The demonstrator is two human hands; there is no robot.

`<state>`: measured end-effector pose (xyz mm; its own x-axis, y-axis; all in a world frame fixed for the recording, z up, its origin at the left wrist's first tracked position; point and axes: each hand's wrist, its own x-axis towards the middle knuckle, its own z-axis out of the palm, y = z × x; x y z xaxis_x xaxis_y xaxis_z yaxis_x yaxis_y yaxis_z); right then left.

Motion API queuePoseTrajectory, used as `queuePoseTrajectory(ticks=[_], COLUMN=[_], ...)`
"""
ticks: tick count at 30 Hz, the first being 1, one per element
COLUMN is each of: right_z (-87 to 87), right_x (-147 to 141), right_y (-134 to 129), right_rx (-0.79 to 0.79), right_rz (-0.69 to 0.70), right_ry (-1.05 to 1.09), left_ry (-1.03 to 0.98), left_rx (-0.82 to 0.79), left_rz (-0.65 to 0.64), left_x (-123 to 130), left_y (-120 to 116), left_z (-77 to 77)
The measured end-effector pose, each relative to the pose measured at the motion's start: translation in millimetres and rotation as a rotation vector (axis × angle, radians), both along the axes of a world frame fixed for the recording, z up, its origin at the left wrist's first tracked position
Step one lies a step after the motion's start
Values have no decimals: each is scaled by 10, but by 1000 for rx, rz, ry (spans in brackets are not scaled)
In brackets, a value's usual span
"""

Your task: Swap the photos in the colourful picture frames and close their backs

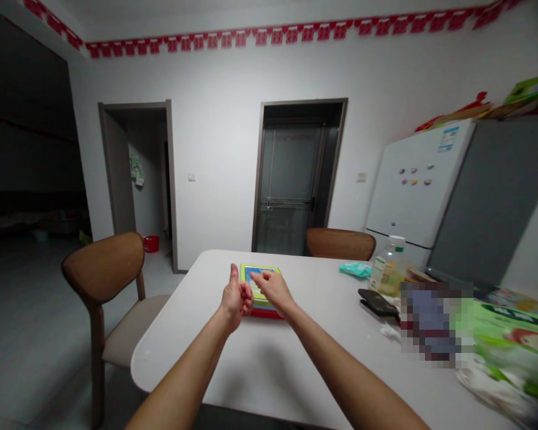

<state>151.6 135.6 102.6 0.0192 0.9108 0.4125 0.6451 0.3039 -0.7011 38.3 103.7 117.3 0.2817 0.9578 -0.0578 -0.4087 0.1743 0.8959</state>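
My left hand is raised over the table with its thumb pointing up and its other fingers curled in; nothing shows in it. Close beside it, my right hand is also closed, its index finger pointing left and the rest folded, with no object visible. Behind both hands lies a small picture box or book with a lime-green border and a blue picture. Red shows along its near edge. My hands cover much of it, and I cannot tell whether either one touches it.
On the right of the white table are a clear bottle with a white cap, a teal packet, a dark wallet-like item and a green package. Wooden chairs stand left and behind. A fridge stands back right.
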Motion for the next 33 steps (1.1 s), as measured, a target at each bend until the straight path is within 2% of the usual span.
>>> queuePoseTrajectory(ticks=[3,5,7,9,12,15,17,19,20,22,24,26,27,29,33], right_z=[-322,-475,-557,-577,-557,-534,-504,-439,-390,-272,-158,-94,-91,-152,-443], right_x=[183,277,319,308,243,187,176,184,192,208,215,216,220,243,352], right_y=[118,134,103,24,-191,-474,-646,-784,-843,-961,-1093,-1237,-1304,-1409,-1452], right_rx=[9,12,27,48,91,117,110,62,16,-102,-173,-190,-197,-230,-328], right_rz=[-67,-88,-86,-61,-15,40,111,185,206,209,222,286,325,384,418], right_ry=[-191,-288,-370,-432,-509,-495,-345,-66,114,492,813,1036,1118,1227,1242], left_ry=[59,82,80,53,-30,-110,-134,-79,-3,282,545,747,840,1022,1302], left_rx=[-98,-167,-205,-210,-135,-1,58,120,175,406,750,1136,1299,1511,1664], left_rz=[48,79,114,148,183,233,285,343,369,419,379,334,329,342,371], left_x=[-33,-54,-63,-47,43,174,240,261,253,210,145,75,42,-15,-70], left_y=[21,35,42,34,-22,-137,-257,-416,-506,-695,-870,-1005,-1054,-1118,-1165], left_z=[-380,-641,-856,-992,-1037,-960,-888,-816,-781,-719,-688,-709,-742,-850,-1125])
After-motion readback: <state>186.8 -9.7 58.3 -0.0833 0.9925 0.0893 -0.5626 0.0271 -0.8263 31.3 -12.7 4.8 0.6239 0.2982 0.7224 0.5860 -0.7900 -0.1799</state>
